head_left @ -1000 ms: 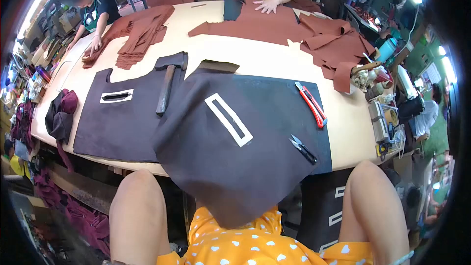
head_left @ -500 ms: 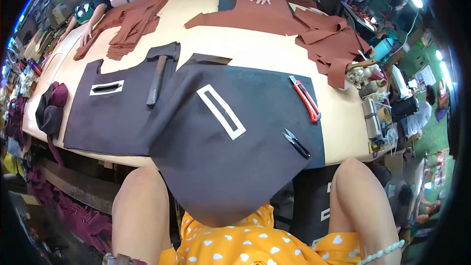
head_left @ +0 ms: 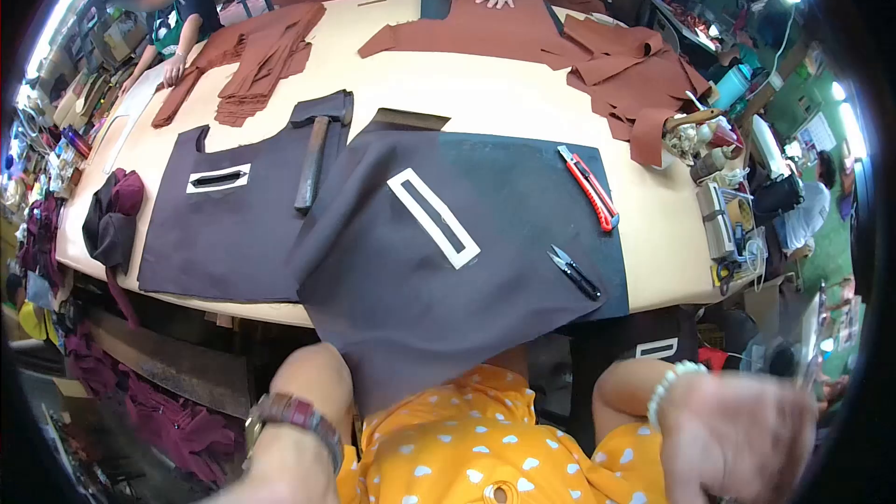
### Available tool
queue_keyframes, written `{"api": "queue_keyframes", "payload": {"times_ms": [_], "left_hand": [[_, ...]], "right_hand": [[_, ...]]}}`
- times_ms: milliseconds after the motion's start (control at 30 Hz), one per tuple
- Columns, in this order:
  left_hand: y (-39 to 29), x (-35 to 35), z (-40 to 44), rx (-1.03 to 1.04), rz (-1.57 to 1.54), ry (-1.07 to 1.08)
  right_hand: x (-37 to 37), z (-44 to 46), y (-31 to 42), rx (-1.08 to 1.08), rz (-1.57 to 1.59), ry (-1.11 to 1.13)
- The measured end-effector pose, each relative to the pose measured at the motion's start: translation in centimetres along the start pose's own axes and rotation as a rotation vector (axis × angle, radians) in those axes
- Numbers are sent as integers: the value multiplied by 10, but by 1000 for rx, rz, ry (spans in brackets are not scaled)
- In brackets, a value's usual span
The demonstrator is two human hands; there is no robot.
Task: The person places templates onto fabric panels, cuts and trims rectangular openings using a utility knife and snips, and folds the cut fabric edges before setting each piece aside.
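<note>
My left hand point(head_left: 280, 478), below a dark-banded wristwatch, is cut off by the bottom edge, its fingers out of sight. My right hand point(head_left: 737, 434), with a pale bead bracelet at the wrist, is raised at the lower right, its fingers smeared by motion. Neither hand touches the cloth. Between and beyond them, a dark cloth piece point(head_left: 373, 243) hangs over the table's near edge towards my lap. On it lie a white rectangular frame with a slit point(head_left: 411, 193) and small black snips point(head_left: 577, 278). A red cutter point(head_left: 590, 191) rests on the dark board point(head_left: 523, 163).
Another dark piece point(head_left: 224, 233) lies left, with a hammer point(head_left: 313, 163) on it. Brown cloth point(head_left: 485, 33) lies at the far side under a co-worker's hands. Another person touches brown stacks point(head_left: 266, 61) at the far left. A tool rack point(head_left: 723, 224) stands right.
My hands have come into view low in the frame, the right one swinging out to the right. The cloth's hanging front edge has shifted and folded. The snips and cutter stay in place.
</note>
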State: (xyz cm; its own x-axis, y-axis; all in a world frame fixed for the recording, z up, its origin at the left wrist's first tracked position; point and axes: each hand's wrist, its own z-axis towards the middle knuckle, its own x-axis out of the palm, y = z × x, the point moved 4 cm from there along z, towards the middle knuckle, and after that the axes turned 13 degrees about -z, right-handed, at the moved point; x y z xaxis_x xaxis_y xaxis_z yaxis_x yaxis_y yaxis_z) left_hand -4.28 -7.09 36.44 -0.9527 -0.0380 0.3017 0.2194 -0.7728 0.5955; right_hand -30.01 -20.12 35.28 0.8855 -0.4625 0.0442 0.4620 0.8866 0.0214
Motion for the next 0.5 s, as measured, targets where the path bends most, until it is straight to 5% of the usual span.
{"api": "queue_keyframes", "payload": {"times_ms": [67, 133, 200, 300, 500], "left_hand": [[6, -11, -26, -253, -20, -15], [13, -26, -74, -615, 216, 28], [20, -34, -125, -1127, 519, 356], [16, -45, -193, -1542, 563, 840], [-33, -48, -249, -1563, 707, 1108]], "right_hand": [[-13, -36, -8, 140, -39, -14], [-1, -98, -26, 722, -219, 318], [22, -122, -26, 731, -364, 796], [12, -173, -37, 598, -556, 944], [-1, -202, -51, 542, -667, 938]]}}
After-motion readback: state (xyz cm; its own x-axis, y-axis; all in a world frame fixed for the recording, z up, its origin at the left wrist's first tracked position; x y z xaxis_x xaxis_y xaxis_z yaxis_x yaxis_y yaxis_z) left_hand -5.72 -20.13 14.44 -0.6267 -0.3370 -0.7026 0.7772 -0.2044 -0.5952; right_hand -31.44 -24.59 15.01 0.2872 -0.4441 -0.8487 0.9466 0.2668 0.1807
